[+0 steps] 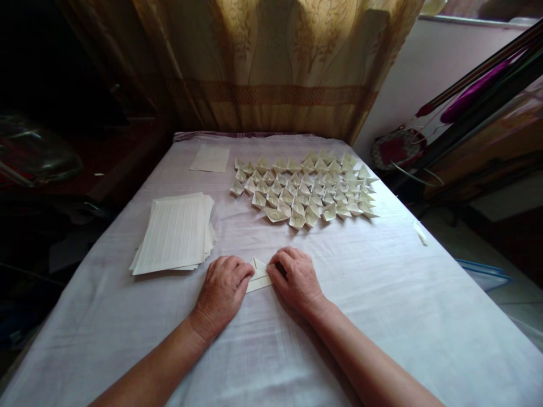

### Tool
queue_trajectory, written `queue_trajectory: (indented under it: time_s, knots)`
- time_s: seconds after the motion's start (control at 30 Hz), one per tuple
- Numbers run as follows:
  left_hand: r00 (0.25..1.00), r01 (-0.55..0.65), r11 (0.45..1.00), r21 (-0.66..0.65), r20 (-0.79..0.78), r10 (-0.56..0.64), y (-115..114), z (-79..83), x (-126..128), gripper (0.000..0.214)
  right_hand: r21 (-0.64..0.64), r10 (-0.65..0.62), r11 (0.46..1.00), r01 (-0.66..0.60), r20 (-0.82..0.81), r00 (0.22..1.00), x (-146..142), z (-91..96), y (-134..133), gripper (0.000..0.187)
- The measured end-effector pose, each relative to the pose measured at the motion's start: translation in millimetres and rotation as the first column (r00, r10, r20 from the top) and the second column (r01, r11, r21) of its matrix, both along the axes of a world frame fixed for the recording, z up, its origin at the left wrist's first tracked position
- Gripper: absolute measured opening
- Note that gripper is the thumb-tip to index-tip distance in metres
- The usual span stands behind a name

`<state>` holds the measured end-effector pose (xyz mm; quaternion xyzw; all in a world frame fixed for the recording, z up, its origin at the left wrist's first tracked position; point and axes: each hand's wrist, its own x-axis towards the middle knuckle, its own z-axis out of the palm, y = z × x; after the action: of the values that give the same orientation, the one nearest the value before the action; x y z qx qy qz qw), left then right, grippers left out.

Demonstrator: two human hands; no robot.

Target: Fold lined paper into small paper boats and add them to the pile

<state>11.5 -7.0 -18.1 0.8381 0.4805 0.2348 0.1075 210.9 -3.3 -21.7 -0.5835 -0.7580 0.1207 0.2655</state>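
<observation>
Between my hands a partly folded sheet of paper (259, 278) lies on the cloth, with a pointed top and a flat strip along its lower edge. My left hand (224, 285) is closed on its left end, fingers bent and pressed together. At the right end my right hand (294, 277) pinches the paper with curled fingers. Beyond them stand several rows of folded paper boats (303, 192). To the left of my left hand sits a stack of printed paper sheets (172, 233). The paper's outer ends are hidden under my fingers.
A white cloth covers the table (382, 316). One loose sheet (211, 159) lies at the far left of it, and a small white scrap (421, 233) near the right edge. A patterned curtain (263, 62) hangs behind. Dark furniture (127, 152) stands at the left.
</observation>
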Motion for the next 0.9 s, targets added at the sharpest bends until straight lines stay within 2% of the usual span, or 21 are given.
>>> queue_trajectory:
  time_s: [0.1,0.2,0.3,0.43,0.57,0.77,0.9]
  knots:
    - [1.000,0.003,1.000,-0.014,0.004,-0.003,1,0.7,0,0.009,-0.007,0.017,1.000,-0.018,-0.032,0.999,1,0.1,-1,0.010]
    - [1.000,0.000,1.000,-0.020,0.006,0.000,1,0.5,0,0.010,-0.019,0.054,0.998,-0.055,-0.036,0.998,-3,4.6,-1,0.011]
    - [1.000,-0.011,1.000,-0.015,0.014,0.011,2,-0.3,0,0.011,-0.025,0.001,1.000,-0.001,0.009,1.000,-12,9.8,-2,0.003]
    - [0.999,-0.019,1.000,0.008,0.045,0.019,2,-1.7,-1,0.012,-0.019,-0.061,0.998,0.062,0.051,0.997,-20,11.0,-3,0.016]
    - [0.998,-0.028,0.999,0.035,0.061,0.026,2,-2.3,-7,0.013,-0.039,-0.072,0.997,0.072,0.004,0.997,-9,8.2,-2,0.006]
    - [0.998,-0.023,1.000,0.018,0.063,0.022,1,-1.7,-17,0.015,-0.078,-0.095,0.993,0.090,-0.069,0.993,7,7.3,0,0.005]
    - [1.000,-0.025,1.000,0.004,-0.007,0.025,3,6.3,-15,0.011,-0.084,-0.086,0.993,0.077,-0.110,0.990,9,7.1,2,0.007]
